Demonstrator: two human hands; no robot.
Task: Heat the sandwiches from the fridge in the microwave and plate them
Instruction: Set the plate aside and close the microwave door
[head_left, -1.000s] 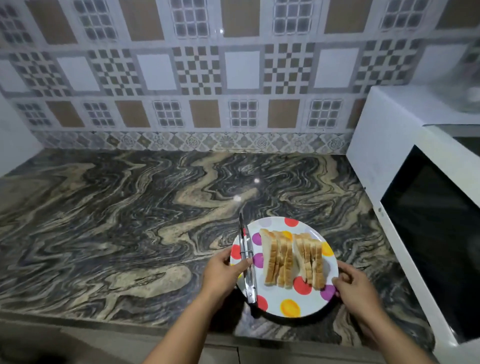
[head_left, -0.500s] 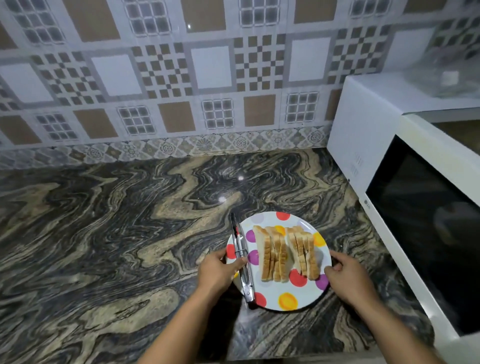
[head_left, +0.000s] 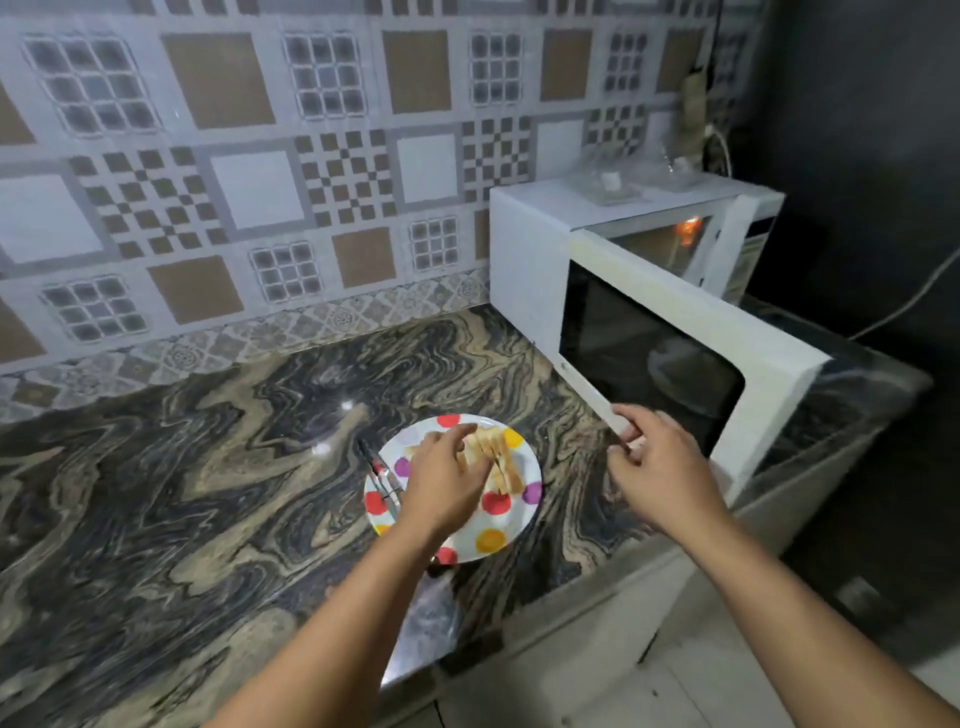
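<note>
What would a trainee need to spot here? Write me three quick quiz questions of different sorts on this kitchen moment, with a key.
1. True or false: the microwave door stands open.
2. Which hand is over the sandwiches? A) left hand B) right hand C) neither
3. Fill in: the tongs lie on the ____ side of the spotted plate.

Key: 1. True; the lit cavity shows behind the door. 2. A; the right hand is at the door's lower edge. 3. Left.
</note>
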